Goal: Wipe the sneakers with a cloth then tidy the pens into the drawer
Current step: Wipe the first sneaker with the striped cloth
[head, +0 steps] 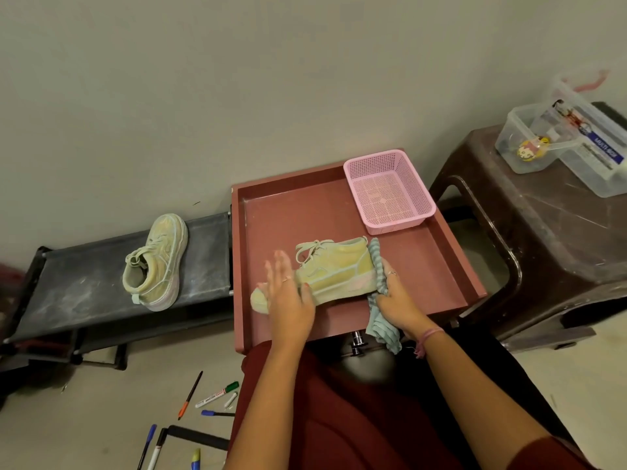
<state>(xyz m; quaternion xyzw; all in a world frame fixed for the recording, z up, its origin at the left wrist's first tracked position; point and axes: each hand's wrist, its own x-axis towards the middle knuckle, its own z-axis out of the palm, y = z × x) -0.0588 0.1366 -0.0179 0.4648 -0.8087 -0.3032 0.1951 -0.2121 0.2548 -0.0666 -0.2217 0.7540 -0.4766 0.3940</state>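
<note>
A pale yellow-green sneaker [334, 273] lies on its side in the open red-brown drawer [437, 252], toe to the left. My left hand [288, 293] rests on its toe end with the fingers straight. My right hand [397, 300] grips a striped pale-blue cloth [378, 262] and presses it against the sneaker's heel; the cloth's tail hangs over the drawer's front edge. The second sneaker [157, 262] stands on a low black rack [84, 276] at the left. Several pens and markers [217, 395] lie scattered on the floor at the lower left.
An empty pink mesh basket [388, 191] sits in the drawer's back right corner. A brown plastic stool [529, 232] at the right carries clear plastic boxes [529, 144]. A plain wall rises behind. My red-clothed lap fills the lower middle.
</note>
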